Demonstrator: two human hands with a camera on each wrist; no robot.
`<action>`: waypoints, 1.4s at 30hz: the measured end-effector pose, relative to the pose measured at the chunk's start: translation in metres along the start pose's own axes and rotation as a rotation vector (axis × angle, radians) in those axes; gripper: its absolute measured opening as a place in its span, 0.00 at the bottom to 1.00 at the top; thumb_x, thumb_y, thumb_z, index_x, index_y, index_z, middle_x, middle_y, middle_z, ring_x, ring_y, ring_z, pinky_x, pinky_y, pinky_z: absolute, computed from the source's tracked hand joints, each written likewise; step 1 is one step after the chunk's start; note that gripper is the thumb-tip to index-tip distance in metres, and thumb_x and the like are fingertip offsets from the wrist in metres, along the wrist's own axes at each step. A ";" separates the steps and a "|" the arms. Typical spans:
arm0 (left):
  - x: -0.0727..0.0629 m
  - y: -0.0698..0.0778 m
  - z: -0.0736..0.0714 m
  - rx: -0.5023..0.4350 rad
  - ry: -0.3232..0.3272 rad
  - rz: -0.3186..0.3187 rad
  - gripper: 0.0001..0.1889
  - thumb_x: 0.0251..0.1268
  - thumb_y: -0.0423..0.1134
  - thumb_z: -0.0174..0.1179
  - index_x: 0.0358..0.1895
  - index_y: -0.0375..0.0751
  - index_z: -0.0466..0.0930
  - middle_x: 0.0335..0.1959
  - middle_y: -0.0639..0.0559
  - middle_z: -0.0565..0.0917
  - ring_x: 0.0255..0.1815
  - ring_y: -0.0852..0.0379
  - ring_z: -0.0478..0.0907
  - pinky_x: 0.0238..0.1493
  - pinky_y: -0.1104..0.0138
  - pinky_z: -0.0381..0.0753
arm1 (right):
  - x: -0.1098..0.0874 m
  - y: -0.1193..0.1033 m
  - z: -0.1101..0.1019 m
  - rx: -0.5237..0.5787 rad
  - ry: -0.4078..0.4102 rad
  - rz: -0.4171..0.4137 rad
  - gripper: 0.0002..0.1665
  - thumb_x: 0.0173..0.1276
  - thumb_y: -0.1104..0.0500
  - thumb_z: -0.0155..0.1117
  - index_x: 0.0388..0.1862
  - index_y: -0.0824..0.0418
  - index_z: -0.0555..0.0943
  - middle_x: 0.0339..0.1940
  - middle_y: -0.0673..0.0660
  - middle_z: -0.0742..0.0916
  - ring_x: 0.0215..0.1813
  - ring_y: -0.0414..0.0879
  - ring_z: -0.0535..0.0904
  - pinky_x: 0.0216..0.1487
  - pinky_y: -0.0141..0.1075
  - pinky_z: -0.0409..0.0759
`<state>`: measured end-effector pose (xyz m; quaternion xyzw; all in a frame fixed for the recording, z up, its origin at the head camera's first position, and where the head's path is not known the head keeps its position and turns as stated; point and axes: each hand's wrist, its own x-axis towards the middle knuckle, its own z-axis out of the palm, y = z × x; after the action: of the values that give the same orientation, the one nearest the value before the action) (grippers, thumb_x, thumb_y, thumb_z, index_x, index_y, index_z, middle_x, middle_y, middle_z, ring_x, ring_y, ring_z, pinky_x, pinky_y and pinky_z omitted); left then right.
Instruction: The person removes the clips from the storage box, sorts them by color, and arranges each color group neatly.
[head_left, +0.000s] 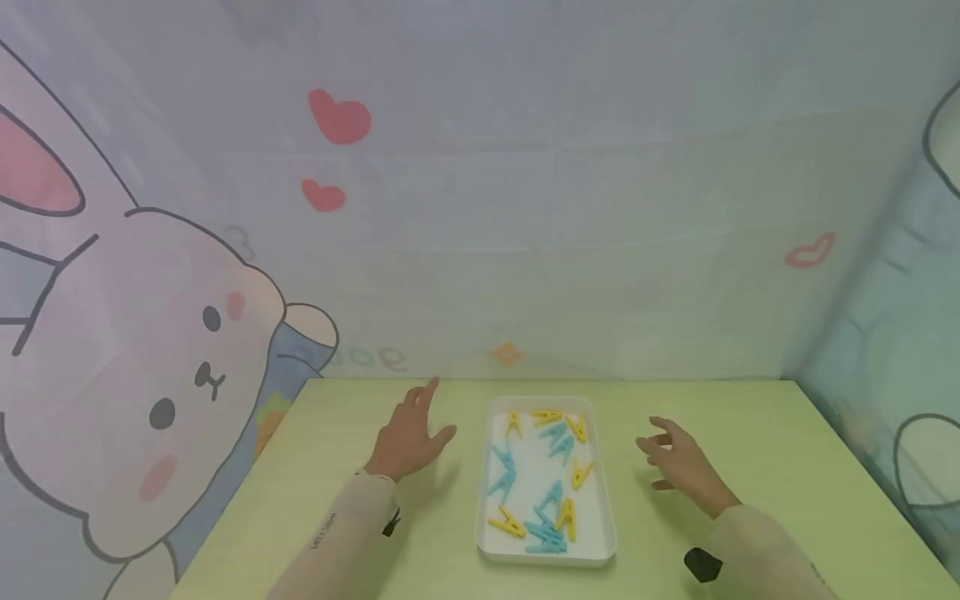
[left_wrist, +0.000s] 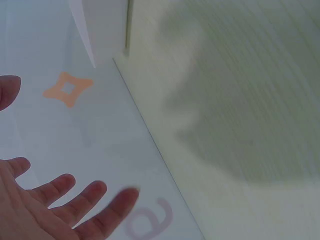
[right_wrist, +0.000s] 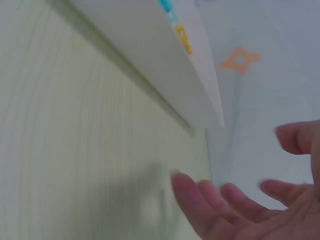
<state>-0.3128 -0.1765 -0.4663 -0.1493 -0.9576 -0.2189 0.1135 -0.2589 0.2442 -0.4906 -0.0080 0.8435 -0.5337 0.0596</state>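
A shallow white tray [head_left: 536, 467] sits on the table in the head view, with several yellow clothespins [head_left: 507, 523] and several light-blue clothespins [head_left: 550, 497] scattered inside it. To the tray's left my left hand [head_left: 408, 437] hovers over the table, fingers spread, holding nothing. On the other side my right hand [head_left: 686, 467] hangs above the table with loosely bent fingers, also holding nothing. In the right wrist view the tray's side wall [right_wrist: 145, 55] rises past the fingers, and a bit of blue and yellow shows over its rim. Both hands are apart from the tray.
The pale green table [head_left: 637, 550] ends at the back against a hanging cloth [head_left: 570, 208] printed with hearts and an orange star. A large printed rabbit [head_left: 180, 367] covers the cloth at the left. Another cloth [head_left: 907, 350] hangs along the right side.
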 end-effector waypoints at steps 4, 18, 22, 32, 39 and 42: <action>0.002 0.008 0.004 -0.033 0.001 -0.014 0.42 0.65 0.54 0.61 0.79 0.48 0.52 0.70 0.39 0.65 0.43 0.44 0.78 0.22 0.59 0.73 | -0.004 -0.002 0.016 0.085 -0.081 0.066 0.38 0.76 0.53 0.57 0.74 0.73 0.57 0.61 0.76 0.72 0.51 0.63 0.80 0.36 0.47 0.85; 0.006 0.065 0.025 -0.156 -0.058 0.010 0.37 0.64 0.51 0.60 0.75 0.45 0.60 0.65 0.41 0.69 0.22 0.51 0.73 0.27 0.57 0.75 | -0.017 -0.006 0.048 0.171 -0.177 0.124 0.42 0.65 0.63 0.67 0.72 0.75 0.60 0.60 0.74 0.74 0.44 0.56 0.83 0.34 0.50 0.85; 0.005 0.082 0.031 -0.152 -0.143 0.025 0.34 0.63 0.50 0.61 0.72 0.45 0.66 0.61 0.42 0.73 0.37 0.48 0.78 0.40 0.52 0.78 | -0.021 -0.008 0.051 0.193 -0.180 0.109 0.43 0.64 0.66 0.67 0.73 0.76 0.58 0.60 0.75 0.73 0.42 0.56 0.84 0.34 0.50 0.85; 0.005 0.114 0.062 -0.079 -0.411 0.023 0.31 0.54 0.47 0.65 0.65 0.46 0.74 0.56 0.49 0.80 0.46 0.52 0.80 0.45 0.57 0.79 | -0.024 -0.010 0.058 0.192 -0.115 0.146 0.42 0.58 0.75 0.65 0.72 0.74 0.61 0.60 0.74 0.75 0.41 0.56 0.84 0.33 0.50 0.85; 0.004 0.133 0.076 -0.020 -0.525 0.033 0.24 0.53 0.44 0.68 0.56 0.47 0.80 0.38 0.56 0.81 0.18 0.58 0.75 0.19 0.65 0.75 | -0.026 -0.011 0.057 0.208 -0.158 0.107 0.43 0.59 0.74 0.65 0.73 0.75 0.59 0.62 0.77 0.73 0.42 0.57 0.84 0.34 0.50 0.85; 0.004 0.140 0.081 0.048 -0.561 0.023 0.21 0.53 0.47 0.69 0.52 0.48 0.81 0.36 0.57 0.80 0.20 0.59 0.75 0.19 0.66 0.76 | -0.025 -0.012 0.058 0.201 -0.162 0.093 0.43 0.60 0.74 0.65 0.73 0.76 0.59 0.62 0.78 0.73 0.42 0.57 0.84 0.33 0.50 0.85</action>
<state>-0.2822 -0.0186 -0.4825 -0.2121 -0.9547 -0.1451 -0.1501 -0.2288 0.1891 -0.5022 -0.0059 0.7777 -0.6098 0.1525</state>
